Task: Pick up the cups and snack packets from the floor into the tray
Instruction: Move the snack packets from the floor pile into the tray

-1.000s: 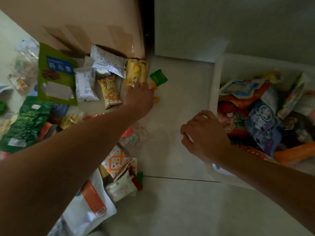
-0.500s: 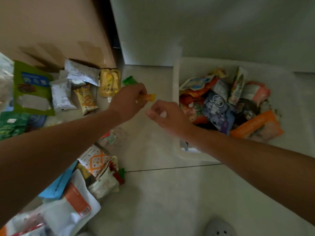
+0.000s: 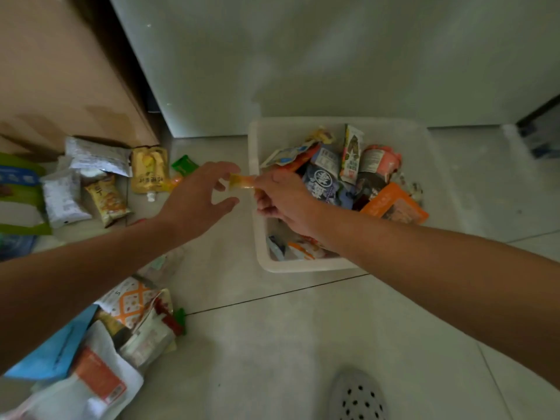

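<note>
My right hand (image 3: 283, 201) pinches a small orange snack packet (image 3: 241, 181) just left of the white tray's (image 3: 257, 234) left rim. My left hand (image 3: 197, 201) hovers beside it with fingers spread, one fingertip close to the packet's end, holding nothing. The tray stands on the floor by the wall and holds several snack packets, among them a dark blue one (image 3: 322, 180) and an orange one (image 3: 391, 204). On the floor at left lie a yellow pouch (image 3: 149, 171), a small green packet (image 3: 183, 165) and white packets (image 3: 97, 154).
A pile of packets (image 3: 133, 316) lies at lower left on the tiled floor. A beige cabinet (image 3: 60, 71) stands at upper left, a white wall panel (image 3: 303, 56) behind the tray. A grey perforated shoe (image 3: 359, 395) shows at the bottom.
My left hand lifted the orange packet off the floor and brought it right. My right hand has taken hold of it, and the left hand has opened.
</note>
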